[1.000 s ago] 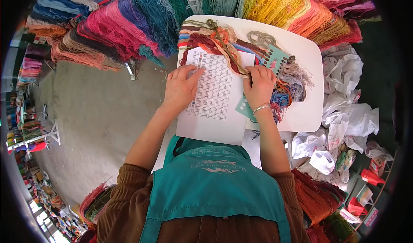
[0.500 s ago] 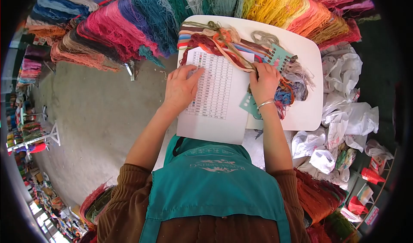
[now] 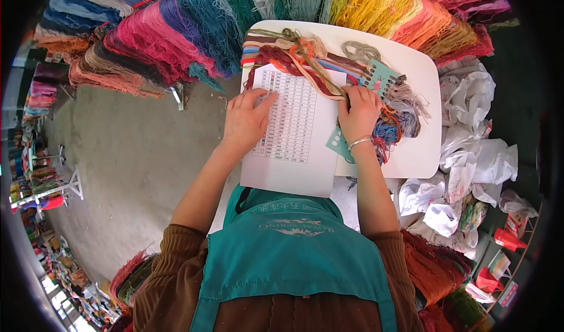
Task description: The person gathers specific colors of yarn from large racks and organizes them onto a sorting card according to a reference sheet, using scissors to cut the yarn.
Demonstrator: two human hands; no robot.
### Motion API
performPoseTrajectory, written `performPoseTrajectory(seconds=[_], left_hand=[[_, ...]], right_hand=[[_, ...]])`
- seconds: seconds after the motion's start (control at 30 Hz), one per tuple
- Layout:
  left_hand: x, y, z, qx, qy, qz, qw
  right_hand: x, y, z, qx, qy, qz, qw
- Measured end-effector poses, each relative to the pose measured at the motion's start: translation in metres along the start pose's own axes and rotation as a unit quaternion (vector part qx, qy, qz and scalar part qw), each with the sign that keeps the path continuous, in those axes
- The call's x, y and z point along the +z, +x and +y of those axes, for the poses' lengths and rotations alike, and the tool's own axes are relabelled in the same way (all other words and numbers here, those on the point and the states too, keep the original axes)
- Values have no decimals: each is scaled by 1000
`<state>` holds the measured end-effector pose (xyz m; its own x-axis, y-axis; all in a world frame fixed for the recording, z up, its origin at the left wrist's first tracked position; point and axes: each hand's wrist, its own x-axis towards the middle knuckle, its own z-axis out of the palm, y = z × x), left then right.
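A printed chart sheet [image 3: 294, 176] lies over the near left part of a white tabletop [image 3: 420, 156]. My left hand [image 3: 245, 120] rests on the sheet's left side, fingers apart, the index finger lying by the small coloured column. At the sheet's upper right edge, my right hand [image 3: 359, 113], with a bracelet at the wrist, has its fingers closed round the end of a bundle of thread strands [image 3: 320, 76]. Beside it are a green punched card [image 3: 380, 76] and a tangle of blue, orange and grey threads [image 3: 392, 123]. A second green card [image 3: 339, 146] shows partly under my right wrist.
Hanging skeins in blue, pink and yellow [image 3: 376, 9] curve round behind the table. White plastic bags [image 3: 470, 156] are heaped at the right. Red and orange skeins [image 3: 435, 267] lie near my right elbow. A metal rack leg [image 3: 75, 182] stands at the left.
My right hand has shifted very slightly, along with the thread ends by it. My left hand keeps almost the same place on the sheet.
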<state>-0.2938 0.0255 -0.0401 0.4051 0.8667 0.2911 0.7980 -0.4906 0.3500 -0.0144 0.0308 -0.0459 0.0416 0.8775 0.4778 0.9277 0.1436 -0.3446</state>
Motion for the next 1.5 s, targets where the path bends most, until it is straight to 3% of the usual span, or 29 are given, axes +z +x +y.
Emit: performPoseTrajectory(seconds=[1.5], left_hand=[[6, -2, -2, 35, -20, 41, 998]], right_hand=[[-4, 0, 0, 23, 44, 7, 999]])
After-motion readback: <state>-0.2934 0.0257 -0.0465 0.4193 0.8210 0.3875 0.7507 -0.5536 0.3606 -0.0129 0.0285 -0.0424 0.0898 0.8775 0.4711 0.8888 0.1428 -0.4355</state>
